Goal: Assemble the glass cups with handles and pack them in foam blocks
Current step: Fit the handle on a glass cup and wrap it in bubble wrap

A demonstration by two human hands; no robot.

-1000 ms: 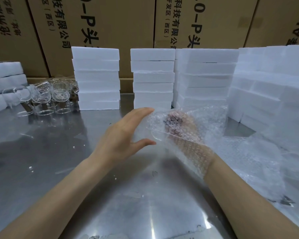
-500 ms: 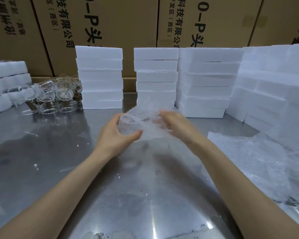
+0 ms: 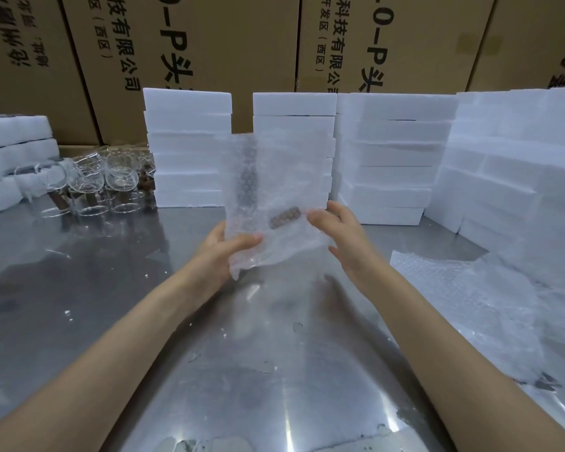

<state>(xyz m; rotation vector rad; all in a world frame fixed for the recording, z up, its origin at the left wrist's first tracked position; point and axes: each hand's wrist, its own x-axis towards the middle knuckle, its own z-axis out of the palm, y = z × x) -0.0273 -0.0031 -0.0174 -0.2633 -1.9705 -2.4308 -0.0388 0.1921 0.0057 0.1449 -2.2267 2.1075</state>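
Hands before foam stacks, bubble wrap between.

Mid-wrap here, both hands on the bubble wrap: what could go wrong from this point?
1. The bubble wrap sheet is held up above the steel table; only the left hand pinches it, so whatever is inside might slip out.
2. The right hand reaches it with straight fingers; a snag could tear it.
3. Bare glass cups crowd the left; a stray elbow could topple them.

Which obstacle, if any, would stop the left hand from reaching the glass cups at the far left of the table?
Probably none: bare table lies between the left hand and the glass cups. But it grips the bubble wrap, so it must let go first.
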